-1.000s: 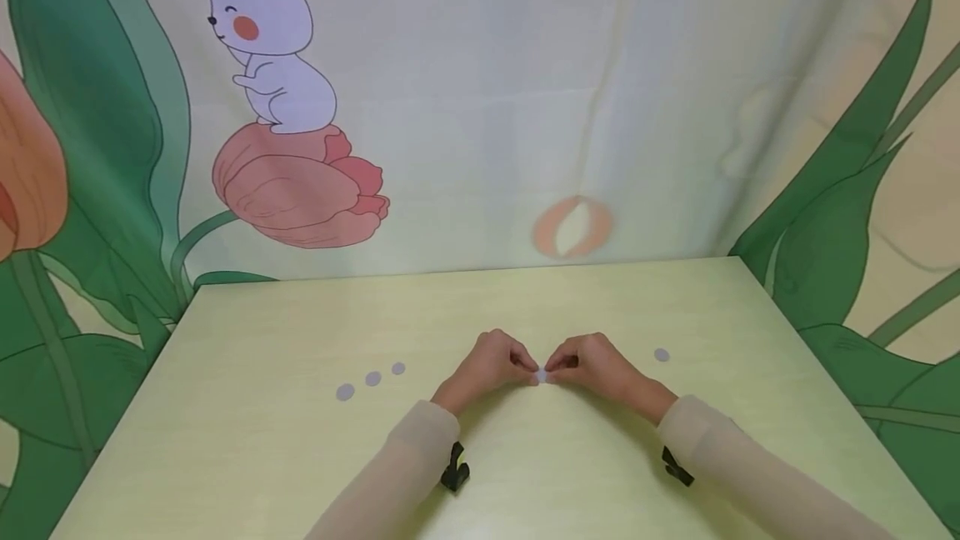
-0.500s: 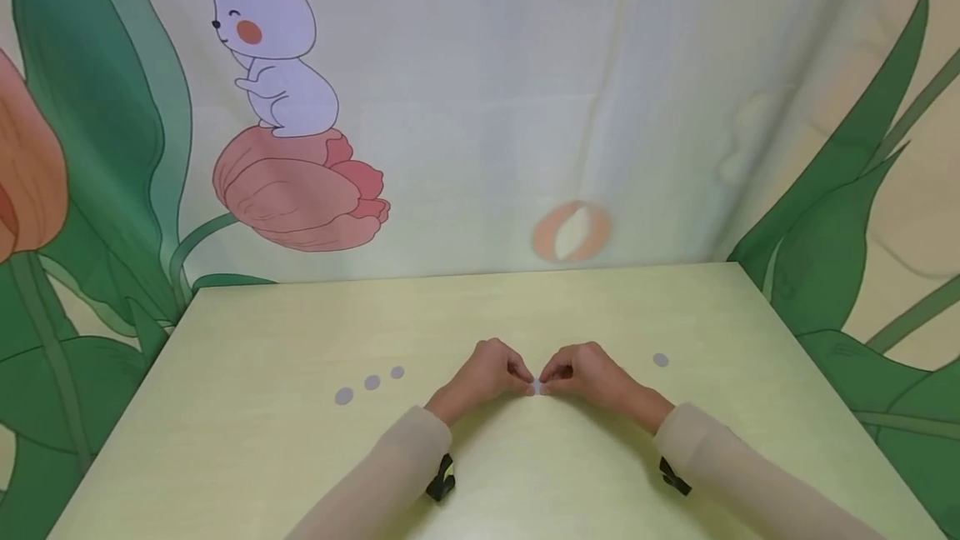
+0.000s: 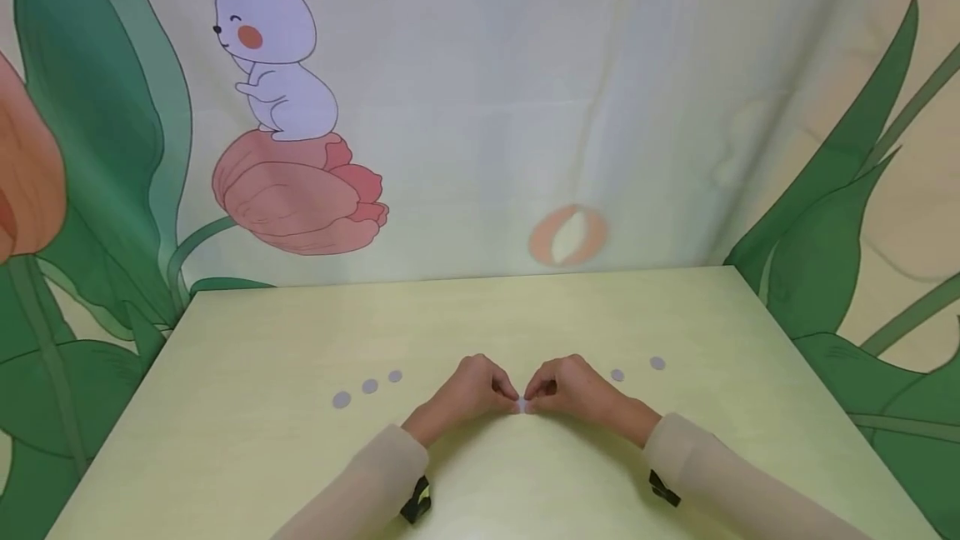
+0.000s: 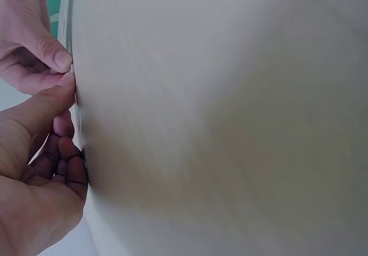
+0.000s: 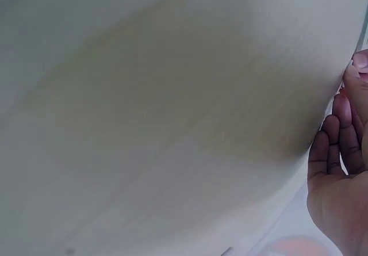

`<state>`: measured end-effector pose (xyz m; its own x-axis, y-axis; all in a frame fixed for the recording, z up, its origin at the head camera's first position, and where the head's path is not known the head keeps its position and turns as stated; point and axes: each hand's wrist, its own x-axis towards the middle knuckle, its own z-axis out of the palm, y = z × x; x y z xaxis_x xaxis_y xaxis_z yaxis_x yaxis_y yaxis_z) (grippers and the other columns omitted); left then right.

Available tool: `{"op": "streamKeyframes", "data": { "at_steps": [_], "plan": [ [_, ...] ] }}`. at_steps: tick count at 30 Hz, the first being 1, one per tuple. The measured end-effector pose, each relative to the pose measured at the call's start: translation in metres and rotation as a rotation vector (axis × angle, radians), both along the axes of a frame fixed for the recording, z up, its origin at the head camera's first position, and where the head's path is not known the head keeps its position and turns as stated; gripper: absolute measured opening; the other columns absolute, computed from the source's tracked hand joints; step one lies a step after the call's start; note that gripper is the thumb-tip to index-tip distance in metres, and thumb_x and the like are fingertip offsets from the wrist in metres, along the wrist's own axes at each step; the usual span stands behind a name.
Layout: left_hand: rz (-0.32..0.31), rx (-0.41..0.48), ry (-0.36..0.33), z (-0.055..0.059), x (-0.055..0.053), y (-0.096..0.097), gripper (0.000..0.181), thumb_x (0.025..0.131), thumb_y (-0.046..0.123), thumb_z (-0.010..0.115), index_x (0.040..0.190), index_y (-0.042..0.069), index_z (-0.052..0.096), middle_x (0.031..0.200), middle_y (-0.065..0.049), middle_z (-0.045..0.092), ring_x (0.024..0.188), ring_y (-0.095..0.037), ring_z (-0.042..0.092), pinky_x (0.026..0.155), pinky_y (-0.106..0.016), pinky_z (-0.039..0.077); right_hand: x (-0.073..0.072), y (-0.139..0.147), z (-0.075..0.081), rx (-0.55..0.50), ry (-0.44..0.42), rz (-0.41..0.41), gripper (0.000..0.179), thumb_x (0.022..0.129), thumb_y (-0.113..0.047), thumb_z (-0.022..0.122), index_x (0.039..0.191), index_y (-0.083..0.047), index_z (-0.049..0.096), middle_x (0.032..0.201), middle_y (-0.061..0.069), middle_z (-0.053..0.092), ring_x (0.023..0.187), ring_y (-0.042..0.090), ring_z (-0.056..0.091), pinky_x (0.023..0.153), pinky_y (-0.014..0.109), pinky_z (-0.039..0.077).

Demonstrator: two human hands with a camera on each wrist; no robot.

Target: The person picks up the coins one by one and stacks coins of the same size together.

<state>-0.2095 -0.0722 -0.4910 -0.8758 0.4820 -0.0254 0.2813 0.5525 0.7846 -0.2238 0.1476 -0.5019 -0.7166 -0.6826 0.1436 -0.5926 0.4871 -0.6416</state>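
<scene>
Left hand [image 3: 468,387] and right hand [image 3: 572,386] meet fingertip to fingertip, both pinching one small pale disc [image 3: 521,406] at the near centre of the surface [image 3: 247,457]. Risk: the thin disc could slip or crease under uneven pulling. Only the head view shows the loose grey discs, three left [image 3: 368,387] and two right [image 3: 637,368]; the left wrist view shows the pinch close up.

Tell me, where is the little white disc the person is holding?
In the head view, the white disc sits mid-table, pinched between the left hand and right hand.
</scene>
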Motion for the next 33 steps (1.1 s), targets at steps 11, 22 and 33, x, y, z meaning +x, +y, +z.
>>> {"op": "streamKeyframes", "data": {
  "at_steps": [11,22,33],
  "plan": [
    [-0.012,-0.030,0.020,0.000,0.004,-0.006,0.006,0.079,0.005,0.087,0.081,0.004,0.080,0.079,-0.001,0.076,0.074,-0.006,0.061,0.064,-0.019,0.050,0.001,-0.009,-0.003,0.022,-0.001,0.000,0.005,0.086,-0.017,0.083,0.087,-0.015,0.078,0.078,-0.013,0.067,0.068,0.000,0.054,0.063,0.020,0.049],
    [0.023,-0.055,0.081,0.002,0.000,-0.023,0.005,0.080,0.004,0.085,0.084,0.003,0.080,0.083,-0.004,0.076,0.079,-0.011,0.067,0.067,-0.022,0.053,-0.008,-0.030,0.000,0.049,0.008,-0.013,0.005,0.087,-0.016,0.082,0.089,-0.013,0.079,0.081,-0.010,0.071,0.070,0.002,0.056,0.066,0.021,0.050],
    [0.044,-0.039,0.130,0.000,-0.003,-0.036,0.005,0.081,0.002,0.083,0.084,0.001,0.080,0.082,-0.005,0.076,0.077,-0.012,0.068,0.065,-0.021,0.053,-0.015,-0.045,0.004,0.065,-0.021,-0.021,0.005,0.087,-0.014,0.082,0.089,-0.012,0.078,0.080,-0.009,0.070,0.070,0.003,0.057,0.067,0.022,0.050]
  ]
}}
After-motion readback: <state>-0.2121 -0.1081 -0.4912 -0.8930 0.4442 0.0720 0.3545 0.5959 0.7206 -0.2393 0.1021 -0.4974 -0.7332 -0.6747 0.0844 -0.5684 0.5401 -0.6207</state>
